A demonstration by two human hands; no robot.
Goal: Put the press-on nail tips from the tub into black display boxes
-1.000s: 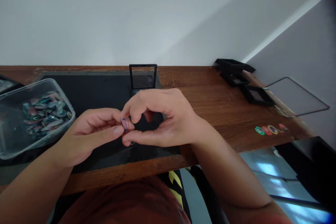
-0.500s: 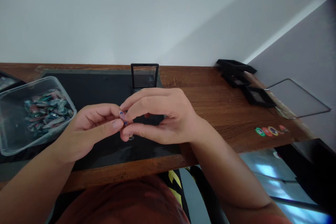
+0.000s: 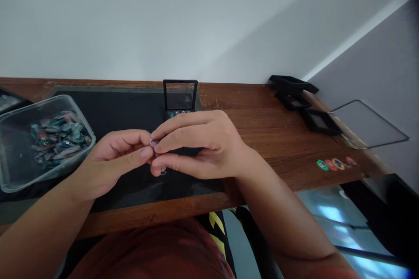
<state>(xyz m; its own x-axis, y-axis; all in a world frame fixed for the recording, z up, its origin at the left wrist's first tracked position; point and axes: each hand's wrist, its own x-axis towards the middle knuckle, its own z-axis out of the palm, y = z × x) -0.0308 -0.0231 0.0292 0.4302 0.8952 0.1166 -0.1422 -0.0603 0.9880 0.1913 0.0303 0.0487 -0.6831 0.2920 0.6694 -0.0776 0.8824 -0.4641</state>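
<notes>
Over the black mat (image 3: 131, 192), both hands meet on a small shiny piece (image 3: 153, 143), clear with purple and blue, mostly covered by fingers. My left hand (image 3: 113, 161) pinches it between thumb and index finger. From the other side, the thumb and fingertips of my right hand (image 3: 203, 144) close on it. Below the right thumb a small clear bit (image 3: 163, 172) shows; whether it belongs to the same piece I cannot tell. Behind the right hand stands a small black case (image 3: 180, 81) with a raised see-through lid and small coloured items in its base.
At left, a clear plastic tub (image 3: 16, 178) holds many shiny teal and pink pieces (image 3: 62, 141). Black frames (image 3: 321, 121) lie at the table's far right, beside a thin wire-like loop (image 3: 389, 118). Several round coloured stickers (image 3: 331, 165) sit near the right front edge.
My right fingertips have shifted slightly over the small piece, covering more of it. More of the black case's base now shows above the right hand.
</notes>
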